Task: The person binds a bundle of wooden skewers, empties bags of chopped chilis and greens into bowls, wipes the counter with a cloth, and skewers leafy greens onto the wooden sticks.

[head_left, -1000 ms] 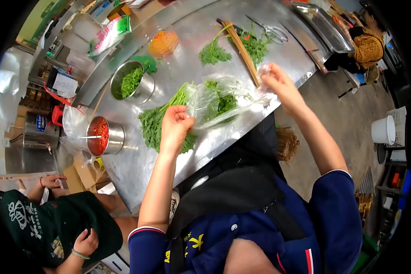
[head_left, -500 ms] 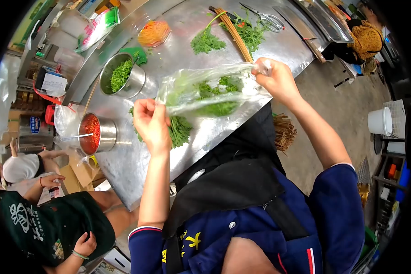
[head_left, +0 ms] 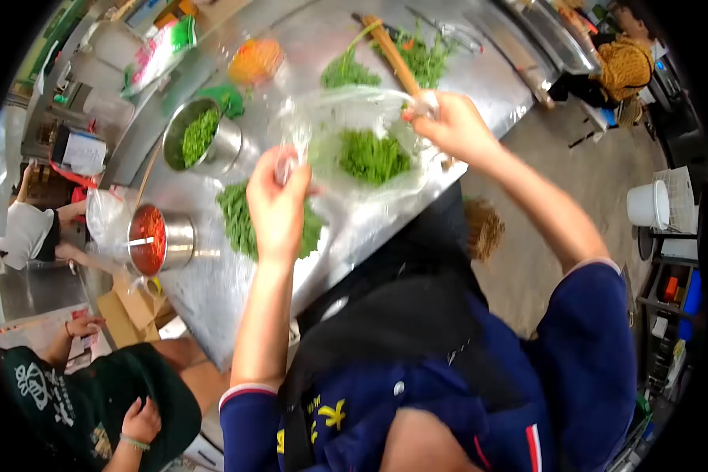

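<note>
A clear plastic bag (head_left: 330, 118) with green leaves (head_left: 374, 157) inside hangs between my hands above the metal table (head_left: 204, 315). My left hand (head_left: 279, 193) pinches the bag's left side, and my right hand (head_left: 448, 126) grips its upper right edge. Beneath and beside my left hand lies a bunch of leafy greens (head_left: 240, 220), partly hidden. Beyond the bag are more green sprigs (head_left: 350, 71) and a bundle of thin sticks (head_left: 393, 59), whose near end is by my right hand.
Metal pots hold chopped greens (head_left: 200, 138) and red chopped food (head_left: 156, 240) at the left. Scissors (head_left: 456, 35) and a long blade (head_left: 511, 55) lie at the far right. A person in dark green (head_left: 102, 401) is at lower left; another person (head_left: 625, 67) is at upper right.
The bag has been spread wider between my hands, and its leaves show in a clump. Both hands have shifted left. A person in white has come further into view at the left.
</note>
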Motion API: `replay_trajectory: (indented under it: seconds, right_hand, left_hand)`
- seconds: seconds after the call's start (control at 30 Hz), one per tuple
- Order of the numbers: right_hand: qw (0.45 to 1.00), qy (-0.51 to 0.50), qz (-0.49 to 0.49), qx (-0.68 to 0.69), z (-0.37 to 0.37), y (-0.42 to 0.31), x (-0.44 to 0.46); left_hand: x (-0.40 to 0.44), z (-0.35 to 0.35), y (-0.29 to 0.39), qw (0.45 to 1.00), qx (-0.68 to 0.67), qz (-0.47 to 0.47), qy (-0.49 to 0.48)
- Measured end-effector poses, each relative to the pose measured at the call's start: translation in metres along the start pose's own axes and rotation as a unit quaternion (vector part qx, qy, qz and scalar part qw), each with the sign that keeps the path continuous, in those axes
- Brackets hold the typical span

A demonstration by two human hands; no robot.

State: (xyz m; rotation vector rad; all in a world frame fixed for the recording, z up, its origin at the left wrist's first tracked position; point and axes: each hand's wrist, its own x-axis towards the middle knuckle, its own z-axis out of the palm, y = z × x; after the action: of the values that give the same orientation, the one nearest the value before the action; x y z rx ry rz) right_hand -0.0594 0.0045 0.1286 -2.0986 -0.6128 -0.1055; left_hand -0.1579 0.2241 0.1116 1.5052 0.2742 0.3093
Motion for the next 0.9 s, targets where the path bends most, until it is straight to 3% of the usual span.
replay_trajectory:
  seconds: [0.07, 0.1, 0.13, 0.17, 0.23, 0.3, 0.37, 0.4, 0.43, 0.47, 0.53, 0.63, 0.73, 0.77, 0.83, 0.87, 0.9]
  right_hand:
    - [0.999, 0.019, 0.004, 0.048, -0.007, -0.01, 0.007]
    - [0.998, 0.024, -0.062, -0.008, -0.004, -0.002, 0.01]
    - [0.991, -0.097, 0.085, 0.027, 0.0, 0.012, 0.006]
    - [0.953, -0.207, 0.215, 0.057, 0.002, 0.027, 0.002]
    - [0.993, -0.078, 0.061, 0.068, 0.003, 0.029, -0.006]
    - [0.974, -0.099, 0.167, 0.116, -0.016, 0.013, -0.008]
    - [0.927, -0.257, 0.269, 0.044, -0.028, 0.029, -0.025]
    - [0.932, -0.279, 0.231, -0.011, -0.024, 0.039, -0.03]
    - [0.922, -0.296, 0.246, 0.036, -0.023, 0.045, -0.036]
    - [0.924, -0.236, 0.286, 0.097, -0.022, 0.051, -0.035]
    - [0.909, -0.115, 0.33, 0.226, -0.028, 0.023, -0.009]
    - [0.904, -0.094, 0.249, 0.333, -0.016, 0.022, 0.027]
    - [0.974, -0.045, 0.12, 0.184, -0.012, -0.036, 0.041]
    - [0.966, -0.092, 0.172, 0.17, -0.001, -0.021, 0.044]
    - [0.937, -0.177, 0.269, 0.136, 0.022, 0.006, 0.056]
    - [0.962, -0.151, 0.196, 0.119, 0.016, 0.002, 0.056]
    - [0.963, -0.123, 0.144, 0.19, 0.009, -0.013, 0.057]
  left_hand:
    - [0.005, 0.003, -0.009, 1.0, 0.008, 0.005, -0.014]
    - [-0.002, 0.002, -0.012, 0.999, 0.043, -0.018, -0.028]
    - [0.001, -0.002, -0.014, 0.982, 0.077, -0.132, -0.112]
    - [-0.001, 0.001, -0.012, 0.981, 0.066, -0.152, -0.1]
    - [0.004, -0.005, -0.025, 0.979, 0.188, -0.041, -0.073]
    - [0.007, -0.004, -0.026, 0.974, 0.211, -0.029, -0.078]
    - [0.018, -0.001, -0.023, 0.974, 0.15, -0.098, -0.138]
    - [0.026, 0.005, -0.021, 0.977, 0.109, -0.115, -0.144]
    - [0.026, 0.005, -0.019, 0.976, 0.074, -0.144, -0.148]
    - [0.022, 0.003, -0.019, 0.971, 0.042, -0.18, -0.152]
    - [0.031, 0.008, -0.02, 0.982, -0.039, -0.147, -0.111]
    - [0.036, 0.014, 0.003, 0.987, -0.14, -0.063, -0.043]
    - [0.035, 0.017, 0.019, 0.99, -0.14, 0.018, -0.025]
    - [0.034, 0.016, 0.018, 0.991, -0.128, 0.029, -0.02]
    - [0.053, 0.008, -0.009, 0.98, -0.134, -0.128, -0.067]
    - [0.05, 0.002, -0.017, 0.983, -0.135, -0.115, -0.037]
    - [0.045, 0.001, -0.014, 0.986, -0.138, -0.095, -0.006]
